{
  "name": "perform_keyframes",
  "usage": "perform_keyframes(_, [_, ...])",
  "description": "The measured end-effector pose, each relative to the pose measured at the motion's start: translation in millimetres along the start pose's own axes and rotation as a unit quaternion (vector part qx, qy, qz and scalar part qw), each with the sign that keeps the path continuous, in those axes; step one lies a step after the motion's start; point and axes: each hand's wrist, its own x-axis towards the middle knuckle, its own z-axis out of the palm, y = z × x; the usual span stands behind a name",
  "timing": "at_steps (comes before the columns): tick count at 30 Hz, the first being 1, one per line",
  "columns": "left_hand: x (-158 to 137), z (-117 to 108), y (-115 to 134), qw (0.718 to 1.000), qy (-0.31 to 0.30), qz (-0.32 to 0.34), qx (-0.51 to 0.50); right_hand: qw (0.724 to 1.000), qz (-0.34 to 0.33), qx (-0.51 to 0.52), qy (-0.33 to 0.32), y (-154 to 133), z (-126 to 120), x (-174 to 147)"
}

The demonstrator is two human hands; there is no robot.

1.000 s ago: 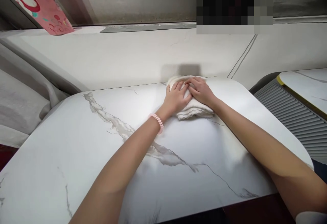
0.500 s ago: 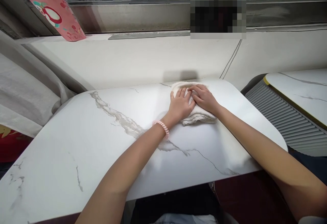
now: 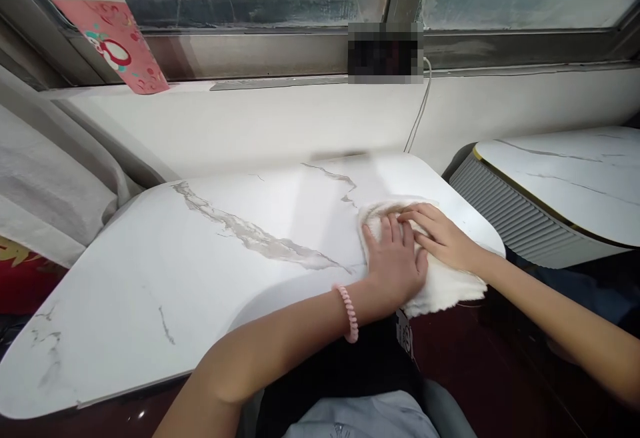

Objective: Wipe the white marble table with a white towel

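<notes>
A cream-white cloth lies on the white marble-patterned table, near its right end. Part of the cloth reaches past the table's front edge. Flat on top of it, fingers spread, presses my left hand, with a pink coiled band around the wrist. My right hand rests on the cloth just right of it, fingers stretched out and their tips close to the left fingers. Both hands cover the cloth's middle.
A pink paper cup with a red straw stands on the window ledge at left. A pixelated dark object sits there too, with a white cable hanging nearby. A curtain borders the left; another marble-patterned table stands at right.
Both hands and the cloth have moved toward me and rightward, from near the table's back edge to its front right edge. The view has shifted slightly.
</notes>
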Motion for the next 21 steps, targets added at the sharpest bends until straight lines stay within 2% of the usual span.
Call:
perform_keyframes(5, [-7,-1,25,0.999,-0.004,0.033,0.004,1.0,0.018,-0.003,-0.02,1,-16,-24])
perform_keyframes(11, [11,2,28,0.999,0.017,0.044,0.002,1.0,0.015,0.003,-0.016,19,-21,-19])
perform_keyframes(15, [41,8,24,0.999,0.032,0.043,-0.009,1.0,0.006,0.002,-0.002,45,-23,-3])
perform_keyframes(21, [105,18,4,0.998,0.051,0.026,-0.019,0.999,0.007,-0.005,0.042,92,-21,37])
